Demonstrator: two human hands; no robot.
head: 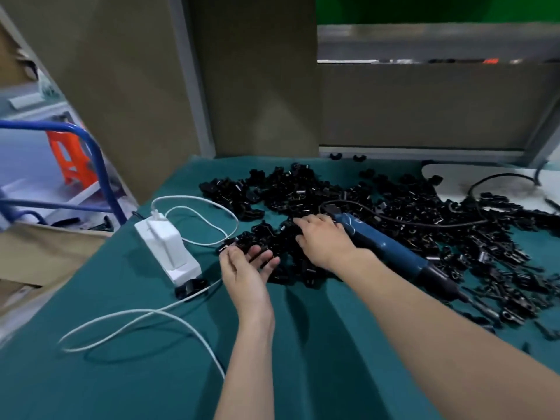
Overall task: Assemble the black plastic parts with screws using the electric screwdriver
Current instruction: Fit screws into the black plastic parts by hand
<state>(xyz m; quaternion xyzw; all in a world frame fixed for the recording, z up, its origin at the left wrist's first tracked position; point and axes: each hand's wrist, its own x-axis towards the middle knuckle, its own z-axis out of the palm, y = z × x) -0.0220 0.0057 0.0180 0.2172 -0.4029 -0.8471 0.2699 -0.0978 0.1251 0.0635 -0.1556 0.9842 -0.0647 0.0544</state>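
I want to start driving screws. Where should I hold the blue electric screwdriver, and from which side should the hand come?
Grip the blue electric screwdriver around its thick blue barrel, probably coming from above with the right hand, which lies beside it. It lies flat on the black plastic parts, dark tip toward you, cord at the far end, so the barrel's middle is clear.

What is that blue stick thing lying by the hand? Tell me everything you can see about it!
That is the electric screwdriver. Its long body looks like dark blue plastic, and it narrows to a black nose with a thin bit pointing toward the near right. It lies flat and slanted on the pile of black plastic parts on the green cloth. A black cord leaves its far end and loops away. The right hand rests beside that end, among the parts, not gripping it.
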